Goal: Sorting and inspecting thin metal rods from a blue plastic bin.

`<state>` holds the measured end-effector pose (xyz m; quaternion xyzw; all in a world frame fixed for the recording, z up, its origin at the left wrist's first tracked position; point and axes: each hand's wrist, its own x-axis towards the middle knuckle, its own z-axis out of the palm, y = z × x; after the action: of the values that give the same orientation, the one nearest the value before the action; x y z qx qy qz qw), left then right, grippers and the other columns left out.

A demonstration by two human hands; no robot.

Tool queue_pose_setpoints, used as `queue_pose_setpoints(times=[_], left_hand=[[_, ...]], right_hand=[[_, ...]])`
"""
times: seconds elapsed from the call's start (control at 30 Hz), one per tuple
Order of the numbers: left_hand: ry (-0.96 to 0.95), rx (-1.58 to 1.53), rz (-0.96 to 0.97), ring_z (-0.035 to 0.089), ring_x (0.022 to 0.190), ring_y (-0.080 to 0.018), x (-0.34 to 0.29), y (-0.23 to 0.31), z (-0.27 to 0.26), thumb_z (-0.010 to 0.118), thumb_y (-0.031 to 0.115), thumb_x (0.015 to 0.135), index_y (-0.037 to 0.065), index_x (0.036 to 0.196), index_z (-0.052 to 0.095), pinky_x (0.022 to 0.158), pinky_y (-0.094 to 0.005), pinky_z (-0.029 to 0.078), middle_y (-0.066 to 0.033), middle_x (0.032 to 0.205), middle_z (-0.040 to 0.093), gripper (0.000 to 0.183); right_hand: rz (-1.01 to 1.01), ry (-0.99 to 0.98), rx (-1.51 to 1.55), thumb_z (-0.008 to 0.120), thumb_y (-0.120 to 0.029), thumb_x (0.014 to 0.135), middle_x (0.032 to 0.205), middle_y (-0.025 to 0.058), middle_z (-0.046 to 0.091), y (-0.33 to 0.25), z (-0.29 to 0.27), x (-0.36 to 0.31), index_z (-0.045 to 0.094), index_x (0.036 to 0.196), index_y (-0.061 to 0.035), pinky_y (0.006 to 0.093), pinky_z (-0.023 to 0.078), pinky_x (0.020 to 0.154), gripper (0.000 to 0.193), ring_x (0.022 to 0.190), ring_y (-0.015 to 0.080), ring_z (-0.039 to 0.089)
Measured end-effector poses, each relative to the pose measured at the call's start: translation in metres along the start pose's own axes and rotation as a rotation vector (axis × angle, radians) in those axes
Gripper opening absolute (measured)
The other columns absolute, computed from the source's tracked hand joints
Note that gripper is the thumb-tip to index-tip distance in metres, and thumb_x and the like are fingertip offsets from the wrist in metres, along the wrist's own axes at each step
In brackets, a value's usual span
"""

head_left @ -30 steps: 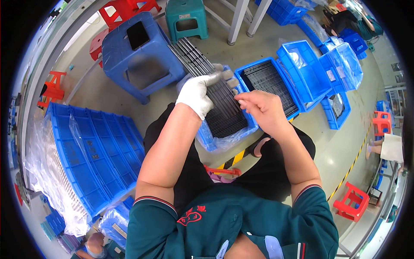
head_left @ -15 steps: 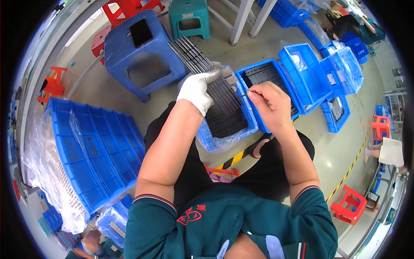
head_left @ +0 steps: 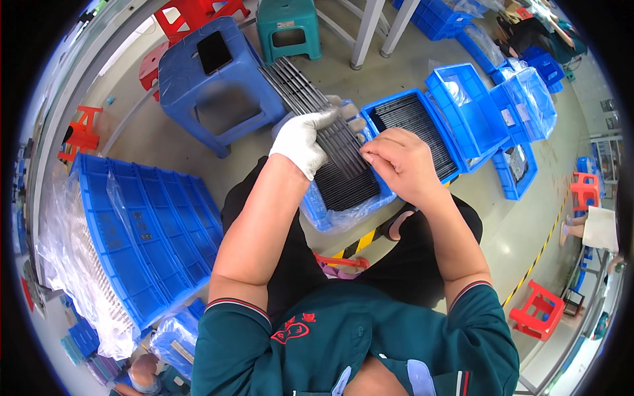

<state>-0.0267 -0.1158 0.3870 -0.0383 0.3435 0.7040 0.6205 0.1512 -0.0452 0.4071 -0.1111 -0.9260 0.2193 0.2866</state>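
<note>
My left hand (head_left: 305, 140), in a white glove, is closed round a bundle of thin dark metal rods (head_left: 297, 87) that slants from upper left to lower right. Bare, my right hand (head_left: 404, 164) pinches at the lower right end of the bundle; whatever sits between thumb and forefinger is too small to make out. Below the bundle stands a plastic-lined blue bin (head_left: 338, 221) holding rows of similar dark rods (head_left: 343, 188). Just right of it, another blue bin (head_left: 388, 104) holds more dark rods (head_left: 422, 129).
To the left stand large stacked blue crates (head_left: 148, 231) with plastic film (head_left: 86, 277). A blue stool (head_left: 191, 86) bears a dark flat phone-like object (head_left: 214, 53). Blue trays (head_left: 462, 99) are piled at right. A red stool (head_left: 538, 310) sits lower right; a teal stool (head_left: 290, 26) is behind.
My right hand has moved left and slightly down, from over the right bin's edge to the lower end of the rod bundle. My left hand has stayed nearly still.
</note>
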Motion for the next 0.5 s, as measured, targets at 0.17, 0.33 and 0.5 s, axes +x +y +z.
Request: queue_pose_setpoints(times=[0.17, 0.33, 0.5], left_hand=[[-0.016, 0.019, 0.026, 0.059, 0.106, -0.0440, 0.001, 0.000, 0.000, 0.040, 0.004, 0.095, 0.003, 0.112, 0.052, 0.083, -0.0574, 0.053, -0.0215, 0.108, 0.059, 0.020], [0.066, 0.029, 0.050, 0.060, 0.104, -0.0436, -0.003, 0.003, 0.004, 0.041, 0.003, 0.095, 0.004, 0.111, 0.052, 0.081, -0.0577, 0.053, -0.0211, 0.107, 0.060, 0.020], [0.035, -0.006, 0.031, 0.061, 0.102, -0.0432, -0.002, 0.003, 0.003, 0.042, 0.004, 0.095, 0.004, 0.112, 0.052, 0.080, -0.0576, 0.054, -0.0206, 0.106, 0.060, 0.020]], right_hand=[[0.082, 0.093, 0.022, 0.070, -0.001, 0.074, 0.075, 0.0068, 0.063, -0.006, 0.000, -0.002, 0.066, 0.082, -0.0048, 0.0311, 0.047, 0.060, 0.010, 0.069, 0.0231, 0.060], [0.183, 0.135, 0.109, 0.069, -0.001, 0.076, 0.075, 0.0059, 0.062, -0.013, -0.007, 0.000, 0.066, 0.083, -0.0039, 0.0282, 0.046, 0.059, 0.008, 0.068, 0.0196, 0.060], [0.249, 0.085, 0.131, 0.069, -0.001, 0.076, 0.075, 0.0061, 0.062, -0.009, -0.001, -0.002, 0.066, 0.083, -0.0024, 0.0276, 0.045, 0.058, 0.007, 0.067, 0.0181, 0.060]])
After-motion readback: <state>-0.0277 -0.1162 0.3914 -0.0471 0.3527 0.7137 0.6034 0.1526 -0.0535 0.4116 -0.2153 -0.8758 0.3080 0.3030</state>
